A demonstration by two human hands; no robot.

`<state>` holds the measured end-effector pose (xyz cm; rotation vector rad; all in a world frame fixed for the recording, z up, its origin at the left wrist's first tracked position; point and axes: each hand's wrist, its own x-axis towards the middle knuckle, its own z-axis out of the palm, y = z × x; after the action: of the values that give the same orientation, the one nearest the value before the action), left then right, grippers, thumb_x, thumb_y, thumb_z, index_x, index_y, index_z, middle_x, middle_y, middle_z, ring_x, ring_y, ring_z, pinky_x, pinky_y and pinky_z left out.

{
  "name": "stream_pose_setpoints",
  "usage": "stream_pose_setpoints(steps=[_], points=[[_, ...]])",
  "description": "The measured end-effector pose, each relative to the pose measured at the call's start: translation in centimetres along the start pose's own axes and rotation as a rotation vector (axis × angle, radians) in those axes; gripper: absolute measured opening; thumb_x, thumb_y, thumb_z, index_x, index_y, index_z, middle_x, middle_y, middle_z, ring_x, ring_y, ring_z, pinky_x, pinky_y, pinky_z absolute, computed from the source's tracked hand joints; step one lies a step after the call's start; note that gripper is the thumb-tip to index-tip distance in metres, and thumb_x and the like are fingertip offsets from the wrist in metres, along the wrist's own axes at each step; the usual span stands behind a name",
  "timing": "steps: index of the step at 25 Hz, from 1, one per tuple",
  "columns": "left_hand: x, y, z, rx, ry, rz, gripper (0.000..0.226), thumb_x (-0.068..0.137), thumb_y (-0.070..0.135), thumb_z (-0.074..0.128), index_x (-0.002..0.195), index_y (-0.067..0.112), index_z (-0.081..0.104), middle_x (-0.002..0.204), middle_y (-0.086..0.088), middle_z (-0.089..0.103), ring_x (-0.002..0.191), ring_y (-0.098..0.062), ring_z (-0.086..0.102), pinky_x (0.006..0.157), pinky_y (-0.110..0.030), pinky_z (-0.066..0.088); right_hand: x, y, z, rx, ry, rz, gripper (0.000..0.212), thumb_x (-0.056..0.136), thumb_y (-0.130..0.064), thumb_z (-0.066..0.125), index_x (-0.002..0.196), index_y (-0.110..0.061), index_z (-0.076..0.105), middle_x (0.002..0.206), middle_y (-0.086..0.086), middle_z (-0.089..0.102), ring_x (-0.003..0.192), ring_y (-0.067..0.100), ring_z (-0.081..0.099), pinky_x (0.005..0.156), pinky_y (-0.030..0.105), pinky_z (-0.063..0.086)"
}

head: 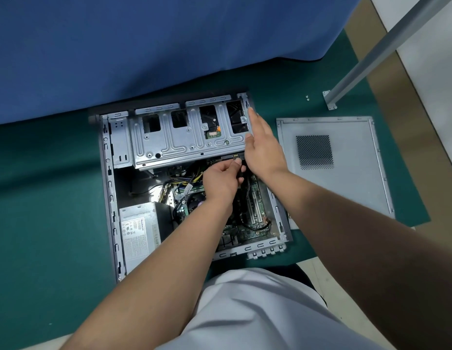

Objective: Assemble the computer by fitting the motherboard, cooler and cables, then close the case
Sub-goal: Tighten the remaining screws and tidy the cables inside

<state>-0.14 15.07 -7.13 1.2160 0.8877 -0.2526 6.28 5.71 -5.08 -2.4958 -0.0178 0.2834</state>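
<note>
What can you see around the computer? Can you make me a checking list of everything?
Surface: green mat on the floor, under the case.
Job's things: open computer case lying flat; drive cage at the far end; motherboard inside; power supply at the near left; side panel off, lying to the right.
Clutter: two small screws on the mat.
Hands: left hand pinches a black plug by the cage edge; right hand lies open against the cage's right end.
Cables: yellow and black wires bundled inside the case.
Surroundings: blue cloth behind; metal leg at the right.
</note>
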Motion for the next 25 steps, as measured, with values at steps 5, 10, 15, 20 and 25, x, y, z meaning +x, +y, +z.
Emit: stream_pose_setpoints(steps=[5,10,15,20,25], points=[[-0.3,-0.2,-0.2,0.106,-0.016,0.027,0.026,0.102,0.028,0.064,0.089,0.008,0.076,0.071,0.003,0.07,0.047,-0.003,0.049,0.057,-0.019,0.045,0.0,0.2,0.1,0.012,0.0,0.002,0.063,0.107,-0.02,0.037,0.161,-0.041,0.015,0.168,-0.013,0.019,0.13,0.028,0.054,0.102,0.038,0.045],[-0.1,0.4,0.1,0.144,0.015,0.061,0.03,0.101,0.025,0.065,0.075,0.013,0.072,0.071,0.001,0.071,0.051,-0.005,0.051,0.055,-0.021,0.044,0.1,0.6,0.2,0.017,-0.004,-0.004,0.063,0.107,-0.022,0.037,0.161,-0.044,0.012,0.168,-0.012,0.022,0.129,0.027,0.055,0.1,0.037,0.045],[-0.1,0.0,0.0,0.121,0.007,0.066,0.031,0.1,0.028,0.066,0.074,0.014,0.073,0.069,-0.002,0.067,0.056,-0.012,0.049,0.057,-0.024,0.042,0.3,1.0,0.4,0.039,-0.015,-0.013,0.062,0.108,-0.023,0.036,0.161,-0.044,0.011,0.168,-0.01,0.021,0.134,0.026,0.051,0.108,0.039,0.042],[0.1,0.0,-0.5,-0.013,-0.098,-0.033,0.016,0.095,0.026,0.073,0.084,0.015,0.078,0.095,-0.012,0.078,0.081,-0.019,0.062,0.08,-0.035,0.052,0.5,1.4,0.6,0.063,-0.024,-0.018,0.061,0.108,-0.024,0.035,0.161,-0.045,0.011,0.168,-0.012,0.02,0.136,0.022,0.048,0.108,0.033,0.038],[0.3,0.2,0.2,-0.03,-0.065,-0.044,0.021,0.093,0.02,0.076,0.074,0.011,0.073,0.075,-0.009,0.069,0.073,-0.021,0.055,0.067,-0.028,0.047,0.6,1.6,0.8,0.067,-0.024,-0.021,0.061,0.107,-0.025,0.034,0.16,-0.046,0.011,0.168,-0.015,0.02,0.133,0.019,0.05,0.099,0.023,0.033]])
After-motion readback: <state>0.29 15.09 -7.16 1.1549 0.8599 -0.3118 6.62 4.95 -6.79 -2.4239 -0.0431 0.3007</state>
